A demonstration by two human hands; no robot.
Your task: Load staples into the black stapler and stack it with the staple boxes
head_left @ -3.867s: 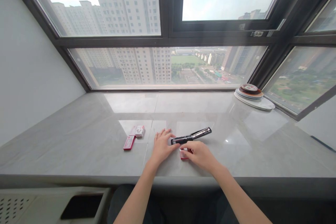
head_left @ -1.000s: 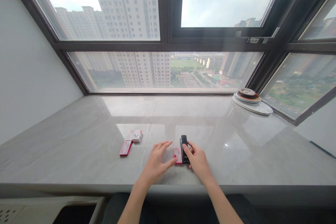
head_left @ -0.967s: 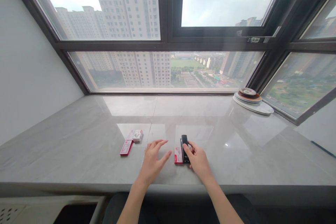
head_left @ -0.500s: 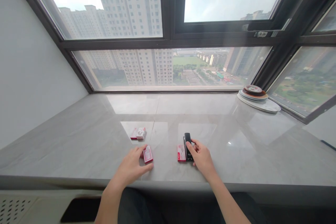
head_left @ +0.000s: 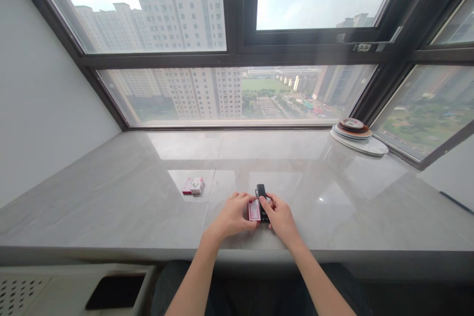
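My left hand (head_left: 236,215) has its thumb and fingers closed round the near and far ends of a small red-and-white box (head_left: 254,210). This box lies against the left side of a black stapler (head_left: 263,210). The other small box that was beside the stapler is hidden now, and I cannot tell whether it is underneath. My right hand (head_left: 280,217) grips the stapler from the right, its thumb on top. Farther back on the left, a white box with pink marks (head_left: 197,185) rests against a flat red-edged box (head_left: 187,186).
These things stand on a glossy grey stone sill (head_left: 129,207). At the back right corner is a stack of round plates (head_left: 359,144) beside the window frame (head_left: 392,155). Below the front edge, at lower left, is a pale perforated surface with a dark recess (head_left: 116,292).
My left hand has moved right, bringing its red-and-white box up to the stapler. My right hand stays on the stapler. The view has shifted slightly.
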